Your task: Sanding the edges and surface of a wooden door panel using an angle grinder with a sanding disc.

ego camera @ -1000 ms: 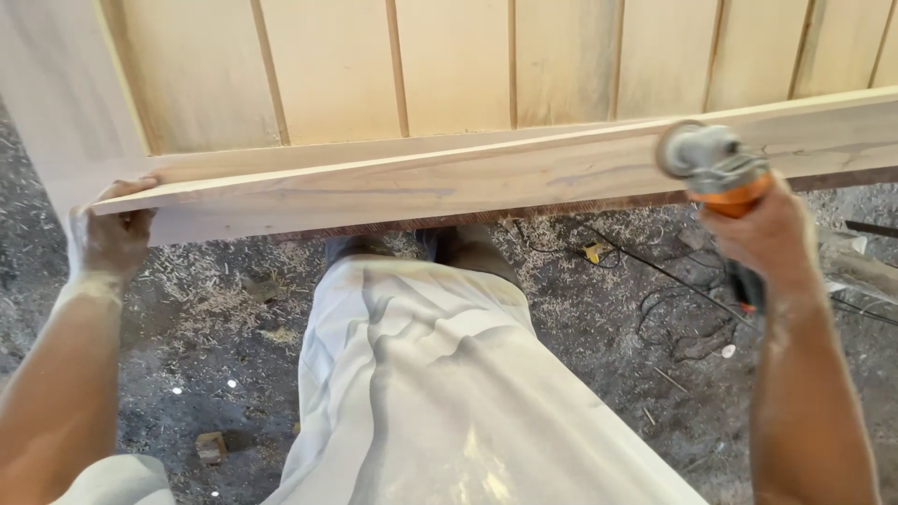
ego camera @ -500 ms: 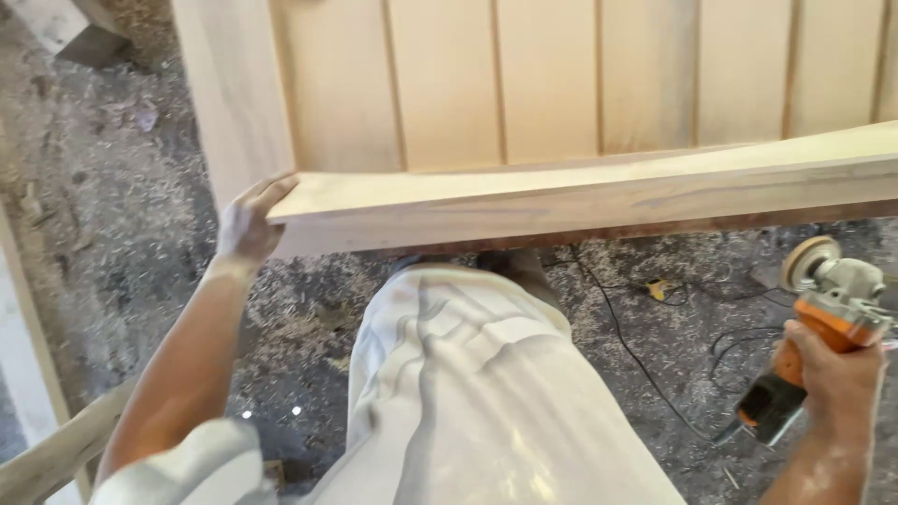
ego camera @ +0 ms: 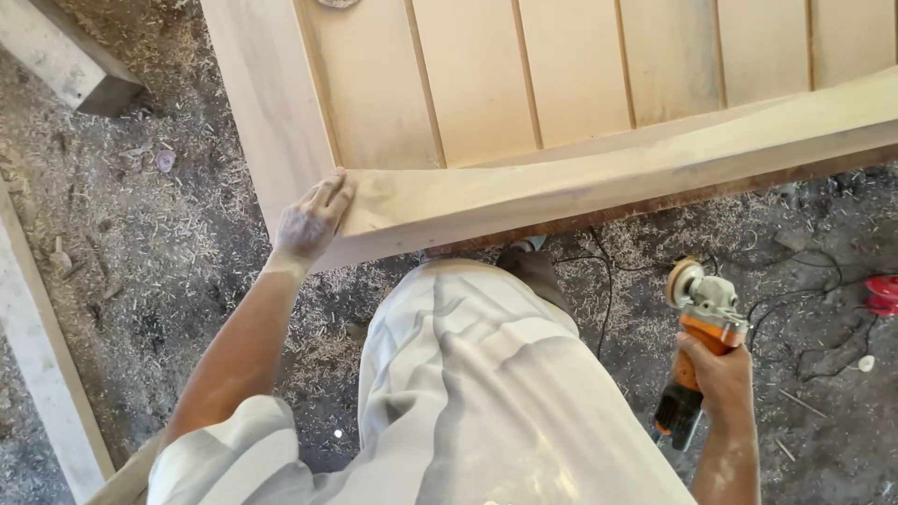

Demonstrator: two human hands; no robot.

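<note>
My left hand [ego camera: 311, 224], dusted white, rests with fingers flat against the left end of a long pale wooden plank [ego camera: 599, 178] that lies along the near edge of a large panelled wooden door [ego camera: 477, 75]. My right hand [ego camera: 718, 374] hangs low at the right, away from the wood, gripping an orange and grey angle grinder [ego camera: 697, 327]. The grinder's sanding disc points up and to the left. My pale trousers fill the lower middle of the view.
The floor [ego camera: 140, 234] is dark and covered in wood shavings. Black cables [ego camera: 795, 318] trail across it at the right, near a red object [ego camera: 881, 292]. Pale timber lengths [ego camera: 37, 346] lie at the left, and a wood block [ego camera: 65, 56] at the top left.
The right hand has taken the grinder off the plank and lowered it beside my leg. The view has swung left; my left hand stays on the plank's end.
</note>
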